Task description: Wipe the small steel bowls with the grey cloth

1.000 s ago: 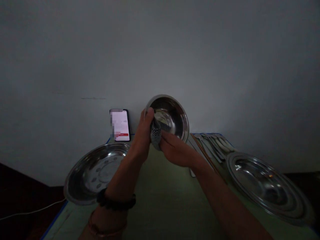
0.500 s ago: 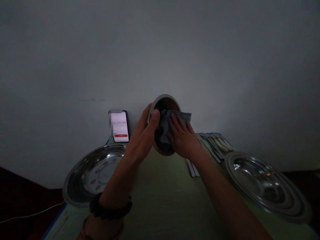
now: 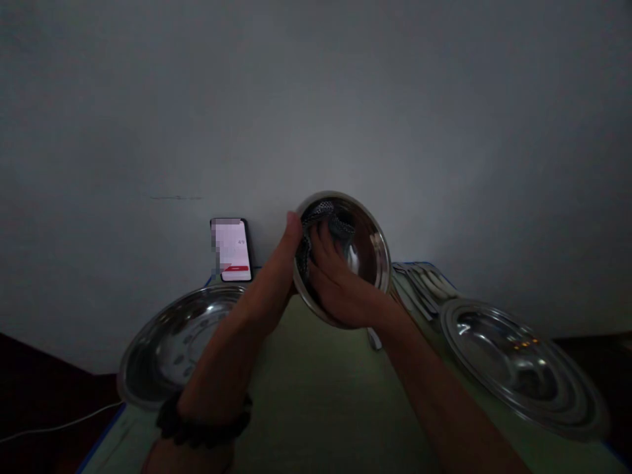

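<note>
A shiny metal bowl is held up over the middle of the table, its opening tilted toward me. My left hand grips the bowl's left side, thumb at the rim and the other fingers hidden behind it. Inside the bowl, my right hand presses a dark checkered cloth against the inner left wall. Its fingers lie stretched over the cloth, which bunches around the fingertips.
At left stands a large metal basin; a lit phone leans on the wall behind it. To the right are a wide metal dish and a row of cutlery. The green table meets the wall.
The cloth and my right hand have moved from the bowl's right edge deeper inside, to its left wall. The bowl has turned to face me more, with my left hand still on it.
</note>
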A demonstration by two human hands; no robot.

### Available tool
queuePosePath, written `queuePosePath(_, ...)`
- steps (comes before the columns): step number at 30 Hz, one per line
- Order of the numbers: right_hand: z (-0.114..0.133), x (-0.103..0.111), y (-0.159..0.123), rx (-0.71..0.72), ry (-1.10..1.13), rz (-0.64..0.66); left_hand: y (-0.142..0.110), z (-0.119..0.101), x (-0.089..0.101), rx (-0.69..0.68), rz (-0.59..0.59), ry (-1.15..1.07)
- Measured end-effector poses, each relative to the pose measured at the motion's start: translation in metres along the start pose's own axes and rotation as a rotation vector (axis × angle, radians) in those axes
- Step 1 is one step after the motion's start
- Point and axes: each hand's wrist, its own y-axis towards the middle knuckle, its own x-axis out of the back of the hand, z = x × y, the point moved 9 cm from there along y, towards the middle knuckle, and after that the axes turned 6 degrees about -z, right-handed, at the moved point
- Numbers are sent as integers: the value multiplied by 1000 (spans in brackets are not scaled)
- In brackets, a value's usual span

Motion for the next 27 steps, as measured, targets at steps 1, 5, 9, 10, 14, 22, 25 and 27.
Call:
queuePosePath(1, 7, -2, -2, 57, 9, 64, -1, 5, -1, 70, 24, -60)
queuePosePath(5, 30, -1, -10, 186, 96, 220, -3, 8, 3, 170, 23, -228)
queuePosePath(9, 36, 4, -13, 163, 183, 189, 0, -7, 17, 110, -185, -240)
queuePosePath(10, 37, 5, -13, 166, 186, 181, 0, -10, 21, 98, -242, -227)
queuePosePath(14, 35, 5, -18, 163, 133, 215, 0, -20, 34, 19, -349, -87)
queuePosePath(22, 26, 26, -25, 117, -165, 143, 11, -20, 53, -17, -238, 51)
queuePosePath(25, 23, 32, -20, 136, -243, 68, 13, -17, 60, 28, -218, 21)
queuePosePath(27, 19, 36, -17, 148, -256, 47, 15, -18, 62, -8, -172, 77)
